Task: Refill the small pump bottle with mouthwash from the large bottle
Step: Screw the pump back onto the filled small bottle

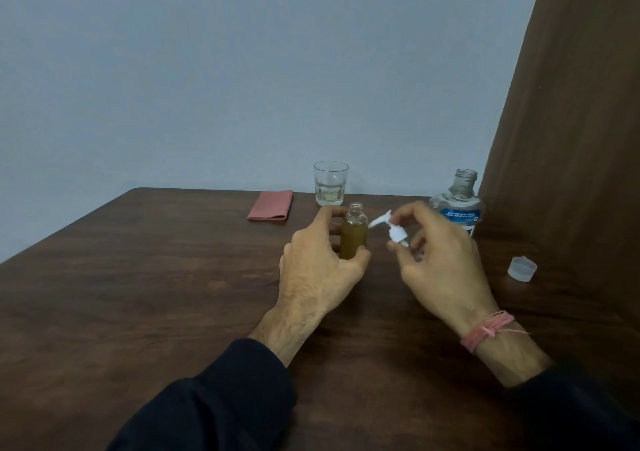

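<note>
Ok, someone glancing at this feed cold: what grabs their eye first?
The two hands mid-table: the left hand grips the open small pump bottle, upright and mostly full, while the right hand pinches the white pump head beside it. Behind the right hand stands the uncapped large mouthwash bottle.

Dark navy sleeves (pixel 214 412); pink thread band (pixel 485 329) on right wrist.

**Small bottle open, large bottle uncapped**

My small pump bottle (pixel 354 234) stands upright on the tabletop (pixel 156 277), open-necked and mostly full. Its white pump head (pixel 393 229) is off, just beside it. The clear large bottle (pixel 457 204) stands uncapped behind, its cap (pixel 522 268) lying apart.
</note>
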The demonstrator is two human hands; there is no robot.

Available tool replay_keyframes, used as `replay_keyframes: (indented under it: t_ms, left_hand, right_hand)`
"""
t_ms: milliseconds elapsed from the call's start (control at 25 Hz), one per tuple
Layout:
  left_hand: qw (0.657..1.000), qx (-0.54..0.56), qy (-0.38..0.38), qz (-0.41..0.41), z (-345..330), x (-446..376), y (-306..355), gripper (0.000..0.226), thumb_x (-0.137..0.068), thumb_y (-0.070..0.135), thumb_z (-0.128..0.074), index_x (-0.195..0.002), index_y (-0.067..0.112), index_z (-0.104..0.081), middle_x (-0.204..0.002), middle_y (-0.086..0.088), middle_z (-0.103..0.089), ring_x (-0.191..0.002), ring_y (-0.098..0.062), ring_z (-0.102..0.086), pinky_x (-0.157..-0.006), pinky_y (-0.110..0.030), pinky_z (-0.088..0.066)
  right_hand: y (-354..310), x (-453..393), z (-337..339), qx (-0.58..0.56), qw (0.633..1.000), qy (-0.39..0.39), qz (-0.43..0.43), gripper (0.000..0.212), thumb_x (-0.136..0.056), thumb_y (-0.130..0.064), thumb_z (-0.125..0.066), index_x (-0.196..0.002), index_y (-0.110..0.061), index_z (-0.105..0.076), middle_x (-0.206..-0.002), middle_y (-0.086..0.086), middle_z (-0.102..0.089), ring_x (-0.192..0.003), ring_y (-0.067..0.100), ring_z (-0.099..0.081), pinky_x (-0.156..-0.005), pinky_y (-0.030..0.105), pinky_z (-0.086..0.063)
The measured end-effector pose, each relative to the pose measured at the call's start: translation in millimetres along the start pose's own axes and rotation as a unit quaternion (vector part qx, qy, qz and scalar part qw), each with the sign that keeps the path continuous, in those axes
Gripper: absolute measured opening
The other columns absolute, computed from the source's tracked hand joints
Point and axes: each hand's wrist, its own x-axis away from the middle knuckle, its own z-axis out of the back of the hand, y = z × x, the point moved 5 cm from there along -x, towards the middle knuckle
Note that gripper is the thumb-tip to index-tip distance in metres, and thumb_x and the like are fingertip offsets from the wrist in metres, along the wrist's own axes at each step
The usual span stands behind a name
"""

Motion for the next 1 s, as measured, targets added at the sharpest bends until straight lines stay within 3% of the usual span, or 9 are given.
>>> replay_keyframes:
  t_ms: [120,280,360,480,600,760,1000]
  left_hand:
    - [1.000,-0.001,0.003,-0.005,-1,1,0,0.062,-0.078,0.054,-0.084,-0.134,0.055,-0.058,-0.113,0.029,-0.077,-0.090,0.011,-0.074,-0.091,-0.027,-0.062]
    - [1.000,0.007,-0.014,-0.008,-4,2,3,0.063,-0.075,0.058,-0.081,-0.134,0.058,-0.057,-0.115,0.029,-0.077,-0.090,0.011,-0.076,-0.095,-0.034,-0.066]
    - [1.000,0.013,-0.027,-0.011,-6,2,3,0.064,-0.073,0.060,-0.079,-0.134,0.060,-0.057,-0.116,0.029,-0.077,-0.090,0.011,-0.076,-0.096,-0.037,-0.067]
    - [0.999,0.015,-0.032,-0.022,-8,3,5,0.063,-0.073,0.061,-0.077,-0.133,0.062,-0.058,-0.116,0.029,-0.077,-0.091,0.010,-0.076,-0.095,-0.038,-0.067]
    - [0.998,0.005,-0.033,-0.044,-8,4,9,0.062,-0.075,0.061,-0.077,-0.133,0.062,-0.056,-0.116,0.030,-0.077,-0.092,0.014,-0.074,-0.091,-0.027,-0.064]
    - [0.997,-0.002,-0.032,-0.063,-8,4,10,0.064,-0.078,0.057,-0.081,-0.136,0.062,-0.054,-0.121,0.029,-0.076,-0.096,0.011,-0.074,-0.084,-0.015,-0.054]
    - [0.997,-0.002,-0.032,-0.064,-7,3,10,0.065,-0.081,0.053,-0.085,-0.137,0.061,-0.053,-0.120,0.029,-0.075,-0.096,0.014,-0.071,-0.080,-0.010,-0.048]
  right_hand:
    - [-12,-3,12,-0.104,0.991,0.067,0.053,0.052,-0.092,-0.007,-0.082,-0.133,-0.033,-0.062,-0.119,-0.016,-0.069,-0.107,0.000,-0.067,-0.090,0.017,-0.057]
    - [-21,-1,26,-0.106,0.980,0.126,0.113,0.068,-0.095,-0.002,-0.080,-0.154,-0.025,-0.056,-0.127,-0.013,-0.066,-0.115,0.000,-0.065,-0.104,0.014,-0.051]
    - [-25,1,34,-0.108,0.970,0.162,0.143,0.065,-0.096,0.001,-0.078,-0.153,-0.022,-0.058,-0.127,-0.011,-0.060,-0.114,0.006,-0.066,-0.105,0.018,-0.052]
    - [-29,4,44,-0.140,0.950,0.211,0.182,0.048,-0.100,0.002,-0.076,-0.142,-0.017,-0.063,-0.130,0.007,-0.060,-0.116,0.019,-0.071,-0.102,0.032,-0.060]
    - [-30,5,49,-0.184,0.937,0.231,0.187,0.041,-0.101,0.000,-0.076,-0.135,-0.014,-0.060,-0.130,0.017,-0.060,-0.117,0.024,-0.075,-0.096,0.040,-0.065]
    - [-33,7,48,-0.181,0.938,0.226,0.191,0.040,-0.101,0.000,-0.076,-0.136,-0.012,-0.060,-0.130,0.015,-0.059,-0.116,0.023,-0.075,-0.096,0.038,-0.065]
    - [-32,5,44,-0.143,0.945,0.223,0.193,0.045,-0.103,-0.002,-0.074,-0.146,-0.009,-0.062,-0.131,0.009,-0.057,-0.114,0.022,-0.073,-0.099,0.034,-0.063]
